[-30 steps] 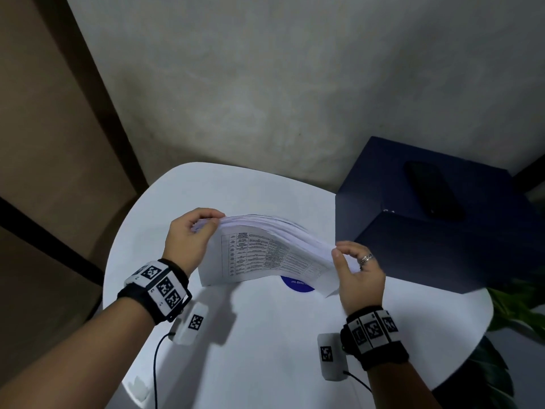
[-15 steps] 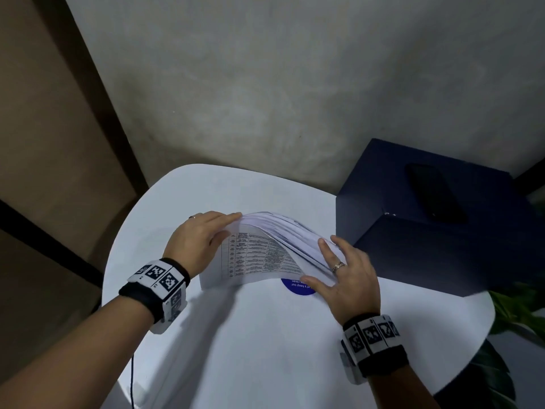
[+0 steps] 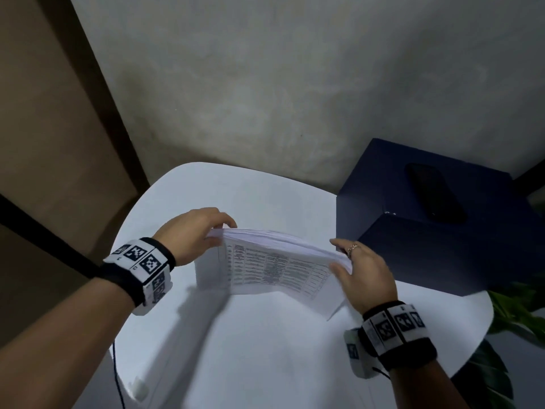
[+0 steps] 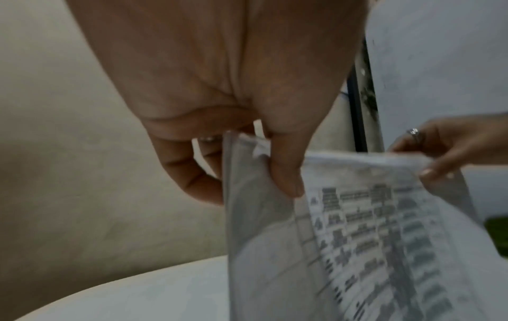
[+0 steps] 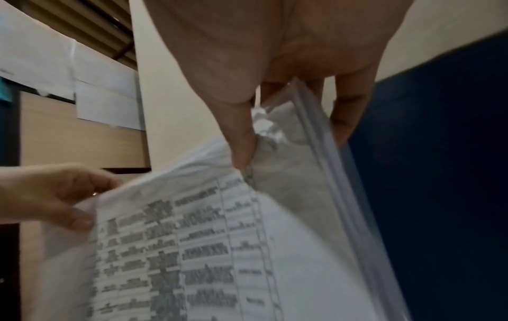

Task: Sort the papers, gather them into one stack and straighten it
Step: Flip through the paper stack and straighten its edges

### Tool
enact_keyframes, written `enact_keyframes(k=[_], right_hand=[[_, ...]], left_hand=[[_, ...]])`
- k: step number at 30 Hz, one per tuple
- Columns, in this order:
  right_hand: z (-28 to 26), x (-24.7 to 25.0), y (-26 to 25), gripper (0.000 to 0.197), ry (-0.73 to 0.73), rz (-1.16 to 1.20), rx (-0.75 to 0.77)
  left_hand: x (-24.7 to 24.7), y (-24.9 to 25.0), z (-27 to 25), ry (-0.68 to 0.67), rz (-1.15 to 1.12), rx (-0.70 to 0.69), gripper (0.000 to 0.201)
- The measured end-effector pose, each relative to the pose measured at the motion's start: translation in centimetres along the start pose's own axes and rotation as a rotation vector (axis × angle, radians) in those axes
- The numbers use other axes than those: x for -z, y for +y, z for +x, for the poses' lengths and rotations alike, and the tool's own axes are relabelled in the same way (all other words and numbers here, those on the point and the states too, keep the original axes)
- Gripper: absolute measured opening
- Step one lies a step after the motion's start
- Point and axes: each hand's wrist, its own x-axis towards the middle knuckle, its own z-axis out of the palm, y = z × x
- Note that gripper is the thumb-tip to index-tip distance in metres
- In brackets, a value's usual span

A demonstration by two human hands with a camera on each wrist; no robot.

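Note:
A stack of white papers [image 3: 274,267] printed with tables stands on its long edge on the white table [image 3: 265,355], facing me. My left hand [image 3: 203,231] pinches the stack's upper left corner, thumb in front and fingers behind. My right hand [image 3: 358,267] pinches the upper right corner the same way. In the left wrist view the left hand [image 4: 264,160] has its thumb on the printed papers [image 4: 357,239], and the right hand [image 4: 450,147] shows beyond. The right wrist view has the right hand [image 5: 280,134] with its thumb pressed on the papers [image 5: 206,249], whose sheet edges look uneven.
A dark blue box [image 3: 448,219] stands at the table's right rear, close to my right hand, with a black phone [image 3: 433,193] on top. A plaster wall is behind the table. Green plant leaves [image 3: 516,308] are at the right edge.
The stack lay flatter under my spread hands half a second ago; now both hands pinch its top corners and it stands upright on its edge. The blue sticker on the table is now hidden.

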Motion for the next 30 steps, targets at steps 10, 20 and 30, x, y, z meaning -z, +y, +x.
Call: enact_keyframes(k=[10, 20, 30], right_hand=[[-0.6, -4.7, 2.5, 0.053, 0.157, 0.989, -0.43], [-2.5, -5.8, -0.2, 0.025, 0.434, 0.943, -0.429], [-1.8, -6.3, -0.9, 0.014, 0.711, 0.784, -0.218]], left_hand=[[-2.6, -1.3, -0.9, 0.207, -0.716, 0.301, 0.033], [-8.6, 4.1, -3.8, 0.505, -0.717, 0.349, 0.019], [-8.8, 4.9, -3.9, 0.703, -0.861, 0.273, 0.036]])
